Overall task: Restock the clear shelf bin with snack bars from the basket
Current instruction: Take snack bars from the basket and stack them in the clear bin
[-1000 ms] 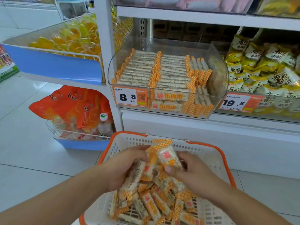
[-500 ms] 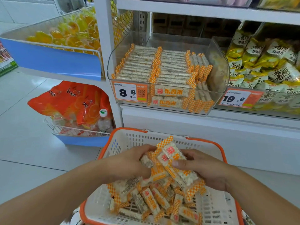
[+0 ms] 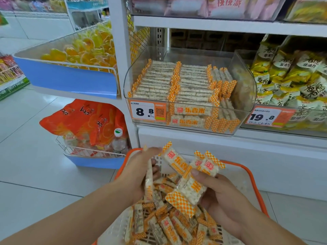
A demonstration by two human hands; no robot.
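Note:
A white basket with an orange rim (image 3: 251, 175) sits low in front of me, holding several loose snack bars (image 3: 169, 225) in white wrappers with orange checkered ends. My right hand (image 3: 221, 197) grips a bunch of bars (image 3: 190, 175) raised above the basket. My left hand (image 3: 139, 170) holds a bar standing on edge (image 3: 149, 181) beside that bunch. The clear shelf bin (image 3: 244, 89) stands above on the shelf, with neat rows of the same bars (image 3: 177, 82) inside and open space at its right side.
A price tag reading 8.8 (image 3: 147, 111) is on the bin's front. Yellow snack bags (image 3: 290, 76) fill the bin to the right. A blue-fronted wire rack of orange candies (image 3: 79, 50) and orange bags (image 3: 85, 121) hang on the left. White shelf post (image 3: 122, 68) stands between.
Both hands have lifted their bars higher out of the basket toward the shelf, and the bunch in my right hand is now held more together.

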